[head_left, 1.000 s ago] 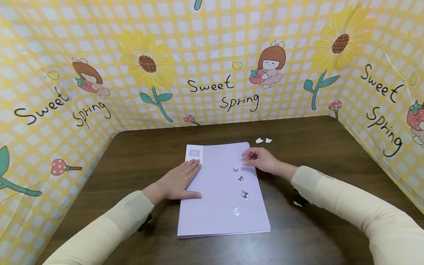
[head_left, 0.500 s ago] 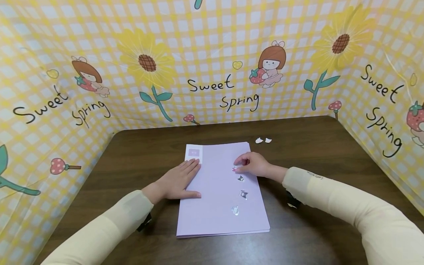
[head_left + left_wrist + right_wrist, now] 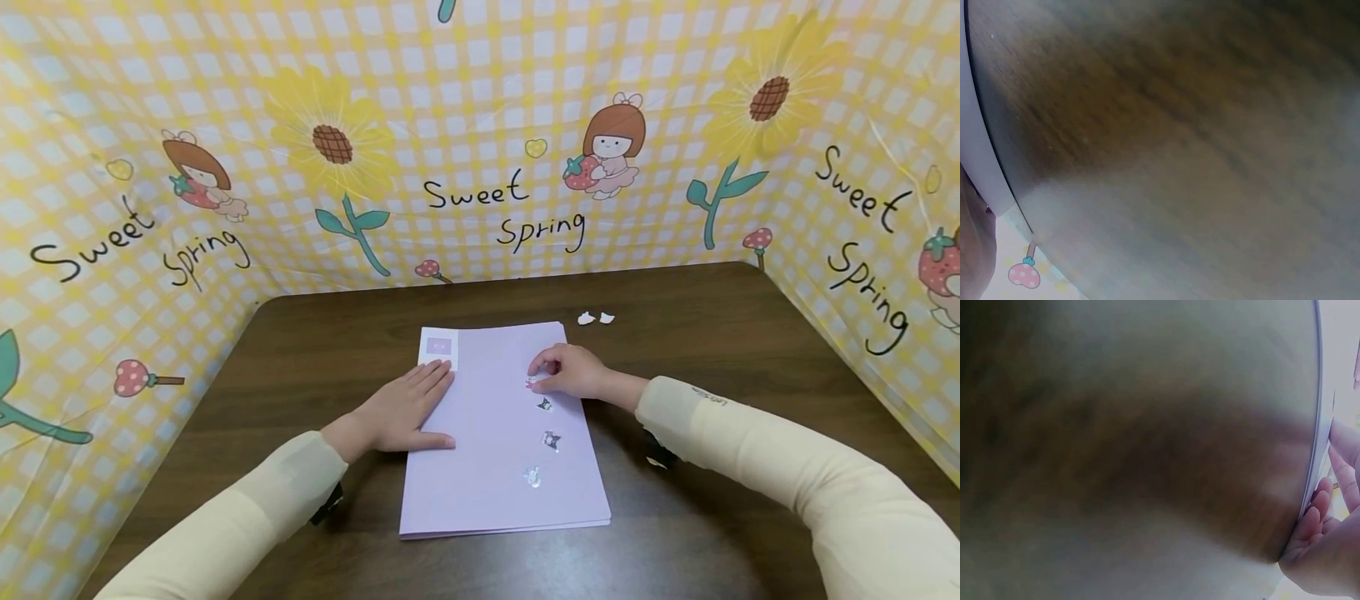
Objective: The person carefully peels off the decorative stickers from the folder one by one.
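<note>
A lilac folder with a white corner panel lies flat on the table. My left hand rests on its left side, fingers straight and thumb spread. Down the folder's right part run several small cartoon stickers: a pink one, a black-and-white one, a dark grey one and a pale one. My right hand has its curled thumb and forefinger at the pink sticker, pinching at it and partly covering it. In the right wrist view the right hand shows only at the edge.
Two small white paper scraps lie behind the folder, on the dark wood table. A yellow checked cloth with printed flowers encloses the back and sides. The left wrist view shows mostly blurred table.
My right hand has moved left and slightly nearer, from above the folder's right edge to the pink sticker, its fingers closing there. The left hand stays in place.
</note>
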Demonstrator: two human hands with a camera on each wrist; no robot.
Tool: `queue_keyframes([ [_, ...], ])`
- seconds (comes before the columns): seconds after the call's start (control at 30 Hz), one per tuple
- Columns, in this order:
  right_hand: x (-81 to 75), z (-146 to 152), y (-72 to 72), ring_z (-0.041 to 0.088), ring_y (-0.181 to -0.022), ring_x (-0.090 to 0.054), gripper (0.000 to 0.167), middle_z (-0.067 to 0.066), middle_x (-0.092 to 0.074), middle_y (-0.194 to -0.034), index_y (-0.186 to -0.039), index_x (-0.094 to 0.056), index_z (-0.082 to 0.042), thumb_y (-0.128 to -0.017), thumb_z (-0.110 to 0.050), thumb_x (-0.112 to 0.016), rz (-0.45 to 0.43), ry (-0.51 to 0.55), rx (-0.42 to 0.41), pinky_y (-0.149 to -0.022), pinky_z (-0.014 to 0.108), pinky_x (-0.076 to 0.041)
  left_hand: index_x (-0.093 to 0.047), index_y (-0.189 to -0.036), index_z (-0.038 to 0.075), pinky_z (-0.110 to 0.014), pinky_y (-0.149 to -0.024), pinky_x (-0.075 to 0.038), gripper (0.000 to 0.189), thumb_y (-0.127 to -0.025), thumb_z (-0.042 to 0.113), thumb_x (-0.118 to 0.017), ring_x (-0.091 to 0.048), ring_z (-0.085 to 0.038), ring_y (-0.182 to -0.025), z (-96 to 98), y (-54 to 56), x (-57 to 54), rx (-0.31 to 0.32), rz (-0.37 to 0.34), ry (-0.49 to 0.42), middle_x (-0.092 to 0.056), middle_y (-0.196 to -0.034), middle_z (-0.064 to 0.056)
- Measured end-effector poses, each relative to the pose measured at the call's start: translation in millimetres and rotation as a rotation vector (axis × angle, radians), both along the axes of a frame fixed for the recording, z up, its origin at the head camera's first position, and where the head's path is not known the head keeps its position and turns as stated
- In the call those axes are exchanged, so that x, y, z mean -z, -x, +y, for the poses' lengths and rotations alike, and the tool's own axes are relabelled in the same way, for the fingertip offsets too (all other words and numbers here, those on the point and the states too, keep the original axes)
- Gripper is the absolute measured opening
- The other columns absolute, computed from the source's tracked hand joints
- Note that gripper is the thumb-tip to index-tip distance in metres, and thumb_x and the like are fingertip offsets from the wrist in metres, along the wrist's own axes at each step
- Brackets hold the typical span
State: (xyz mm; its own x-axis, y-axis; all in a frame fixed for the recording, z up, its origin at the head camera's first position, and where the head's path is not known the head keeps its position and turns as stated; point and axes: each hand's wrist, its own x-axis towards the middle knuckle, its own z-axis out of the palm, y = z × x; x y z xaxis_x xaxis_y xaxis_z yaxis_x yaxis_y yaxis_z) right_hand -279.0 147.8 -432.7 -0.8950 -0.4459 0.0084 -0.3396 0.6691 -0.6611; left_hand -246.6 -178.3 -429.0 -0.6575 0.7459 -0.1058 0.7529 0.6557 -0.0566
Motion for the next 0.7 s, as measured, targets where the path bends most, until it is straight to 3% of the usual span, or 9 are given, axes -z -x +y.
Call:
queue_keyframes([
  [0.7, -3.1, -2.4, -0.3, 0.017, -0.075, -0.049, 0.011, 0.0, -0.053, -0.077, -0.09, -0.074, -0.015, -0.082, -0.02, -0.08, -0.033, 0.007, -0.02, -0.066, 0.03, -0.038, -0.02, -0.153, 0.0, -0.039, -0.117, -0.01, 0.105, -0.086, 0.08, -0.032, -0.008, -0.027, -0.147, -1.5, 0.4, 2.1, 0.003, 0.007, -0.005, -0.014, -0.16, -0.016],
])
